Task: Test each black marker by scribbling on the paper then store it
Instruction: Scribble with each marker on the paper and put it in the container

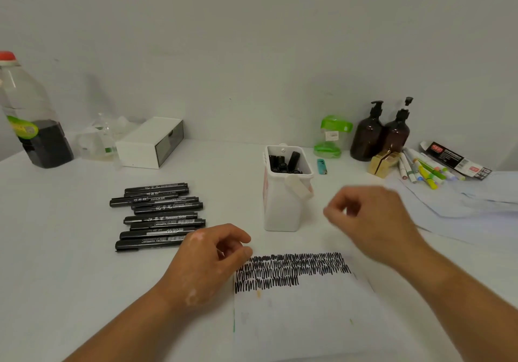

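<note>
Markers [158,216], black and capped, heaped at centre left, apart from both hands. Just right of them, left hand [207,258] loosely curled, empty, at the upper-left corner of the scribbled paper [302,311]. Beyond the paper, white holder [283,210] with several more already stowed. Right of it, right hand [372,221], blurred, fingers slack, seemingly empty. Likely between markers; next, picking one off the heap and uncapping. White table [70,249], plain pale wall [252,39] behind.

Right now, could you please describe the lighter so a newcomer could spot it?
Find the white holder of black markers mid-table. Just right of its rim, before the green-ended clear jar, lies the lighter. It alone is small, turquoise and lying flat.
</note>
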